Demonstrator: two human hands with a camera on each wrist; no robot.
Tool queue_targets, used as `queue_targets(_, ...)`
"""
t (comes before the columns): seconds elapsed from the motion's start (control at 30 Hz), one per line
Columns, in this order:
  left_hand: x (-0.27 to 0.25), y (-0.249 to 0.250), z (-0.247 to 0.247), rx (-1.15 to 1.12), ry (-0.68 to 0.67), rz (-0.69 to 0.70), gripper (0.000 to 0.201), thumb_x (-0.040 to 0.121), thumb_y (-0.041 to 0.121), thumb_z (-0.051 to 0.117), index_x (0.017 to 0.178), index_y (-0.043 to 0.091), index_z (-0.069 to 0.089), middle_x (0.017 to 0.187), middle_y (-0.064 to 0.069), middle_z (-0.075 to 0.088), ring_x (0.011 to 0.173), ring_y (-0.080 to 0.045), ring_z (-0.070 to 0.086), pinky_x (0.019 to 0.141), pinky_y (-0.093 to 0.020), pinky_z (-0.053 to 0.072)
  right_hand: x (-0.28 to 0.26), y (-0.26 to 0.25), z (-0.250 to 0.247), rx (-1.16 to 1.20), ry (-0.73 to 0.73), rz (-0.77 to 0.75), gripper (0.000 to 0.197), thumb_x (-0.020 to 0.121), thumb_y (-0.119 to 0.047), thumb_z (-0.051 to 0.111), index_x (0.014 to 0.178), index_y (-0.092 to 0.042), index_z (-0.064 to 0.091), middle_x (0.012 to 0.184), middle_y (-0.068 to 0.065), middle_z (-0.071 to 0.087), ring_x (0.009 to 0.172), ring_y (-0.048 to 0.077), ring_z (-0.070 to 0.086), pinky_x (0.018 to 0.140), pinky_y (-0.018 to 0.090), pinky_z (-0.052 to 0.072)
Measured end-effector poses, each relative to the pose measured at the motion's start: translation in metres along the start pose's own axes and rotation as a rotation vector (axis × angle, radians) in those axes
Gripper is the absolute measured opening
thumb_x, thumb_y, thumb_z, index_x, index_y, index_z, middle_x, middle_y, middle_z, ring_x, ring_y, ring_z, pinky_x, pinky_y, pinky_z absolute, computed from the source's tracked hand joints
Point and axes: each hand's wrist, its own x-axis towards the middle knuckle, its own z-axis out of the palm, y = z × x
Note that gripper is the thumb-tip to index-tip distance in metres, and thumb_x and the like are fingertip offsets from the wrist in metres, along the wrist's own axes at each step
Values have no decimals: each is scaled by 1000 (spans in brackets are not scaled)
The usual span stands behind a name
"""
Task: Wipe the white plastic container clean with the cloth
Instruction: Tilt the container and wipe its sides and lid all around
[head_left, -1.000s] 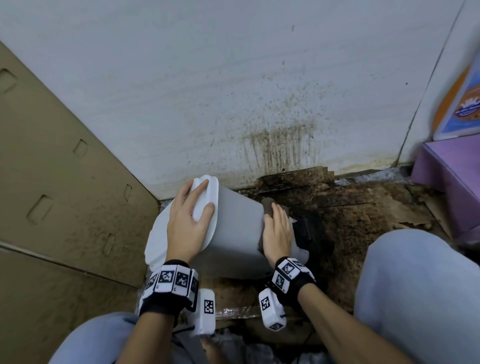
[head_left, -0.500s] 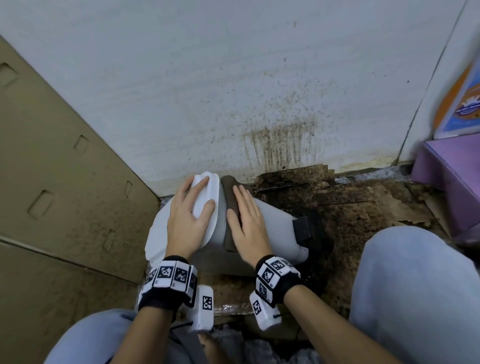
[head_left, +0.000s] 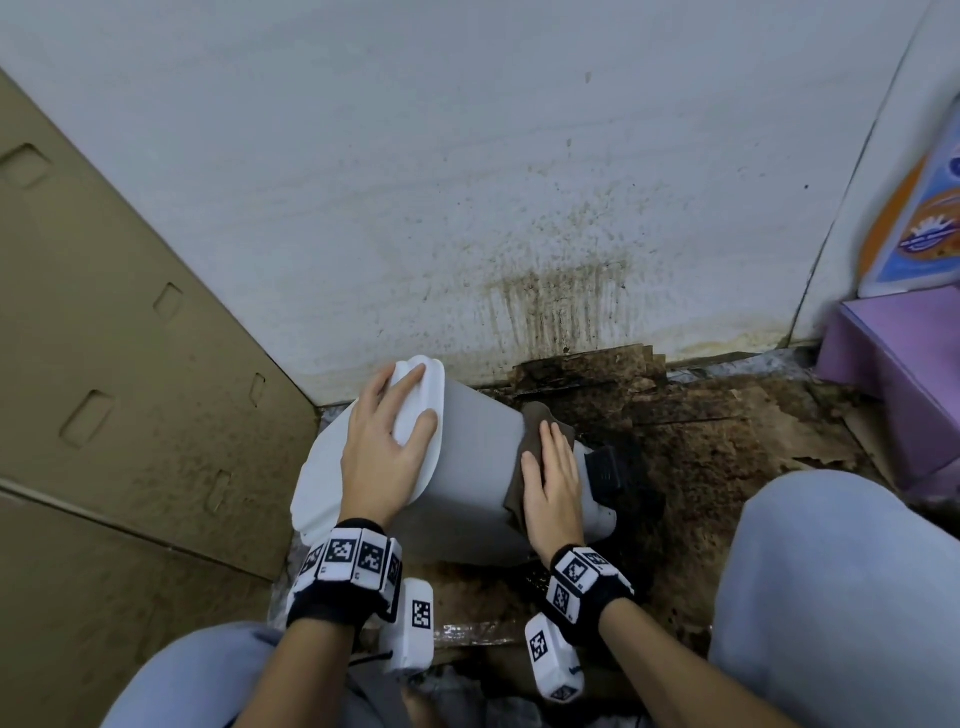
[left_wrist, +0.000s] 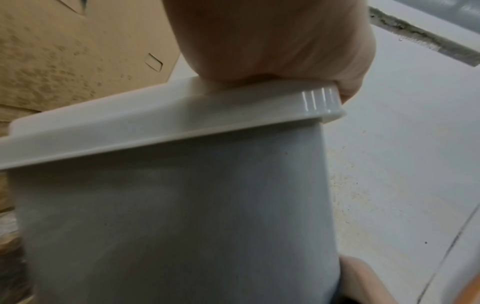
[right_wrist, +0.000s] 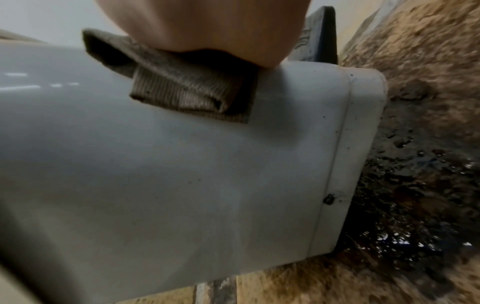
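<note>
The white plastic container lies on its side on the stained floor, near the foot of the spattered wall, with its lid pointing toward the cardboard panel and its base toward the dark wet patch. The left hand lies over the lid with its fingers spread and curved round the rim, apparently to brace the container against rolling. The right hand lies flat, fingers straight, pressing the folded brown cloth onto the upper side wall near the base; a flat palm probably spreads pressure over the fold. A black fitting projects just beyond the fingertips. Small dark specks and one larger blot show along the base seam, so wiping there appears incomplete. Laying the container sideways probably exposes its full side wall to the cloth. A purple box stands well apart at the right.
</note>
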Motion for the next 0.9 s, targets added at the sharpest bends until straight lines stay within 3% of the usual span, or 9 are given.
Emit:
queue_targets(0.17,0,0,1,19,3,3,54,92,47,48,146,42,51,159,12,36,144,-11,35,103,-31,33,-7,-27,5,50,-55,-51,59,106,-42,42,160,-28,22,165,-18,14,152,2,4,125,30,3)
queue_targets(0.43,0,3,1,36,-8,-3,55,92,47,47,147,43,50,160,11,35,146,-13,34,105,-35,36,-13,-70,13,172,-105,-146,51,108,-22,39,158,-25,29,166,-10,21,152,1,11,126,26,9)
queue_targets(0.5,1,6,2,42,-19,-2,56,92,48,46,147,43,49,160,11,34,147,-14,33,106,-36,36,-14,-77,13,207,-113,-136,52,108,-20,38,158,-25,27,165,-7,25,152,5,16,126,33,16)
queue_targets(0.6,5,13,7,56,-46,15,53,96,47,48,149,42,47,160,11,33,147,-13,31,109,-38,35,-12,-85,3,258,-106,-90,51,108,-25,36,158,-32,26,155,3,45,140,20,45,116,41,38)
queue_targets(0.67,7,19,12,67,-48,24,49,101,41,52,149,41,46,161,11,32,147,-14,30,110,-39,35,-6,-91,-9,333,-95,-44,48,109,-26,35,157,-31,29,151,-5,48,134,13,49,108,27,44)
queue_targets(0.73,5,25,16,79,-58,17,50,102,39,53,151,41,44,162,10,30,149,-14,27,114,-41,34,1,-102,-21,416,-90,-20,47,110,-26,35,156,-29,31,148,-14,45,130,-5,47,96,6,40)
queue_targets(0.77,4,28,19,81,-68,19,51,102,40,53,152,42,43,164,10,28,150,-13,26,117,-43,33,3,-106,-26,431,-91,-30,46,110,-26,35,156,-29,31,147,-16,45,123,-15,47,90,1,39)
queue_targets(0.83,1,35,25,75,-83,40,54,103,42,50,155,42,37,166,9,26,152,-13,22,120,-42,28,6,-115,-33,439,-105,-79,46,110,-27,36,155,-30,33,146,-17,46,118,-22,46,89,0,40)
queue_targets(0.9,-1,42,30,38,-78,74,52,108,37,41,159,36,32,167,7,27,153,-12,21,122,-33,22,5,-121,-40,424,-124,-125,46,110,-26,37,155,-30,34,150,-16,45,130,-12,44,101,6,39)
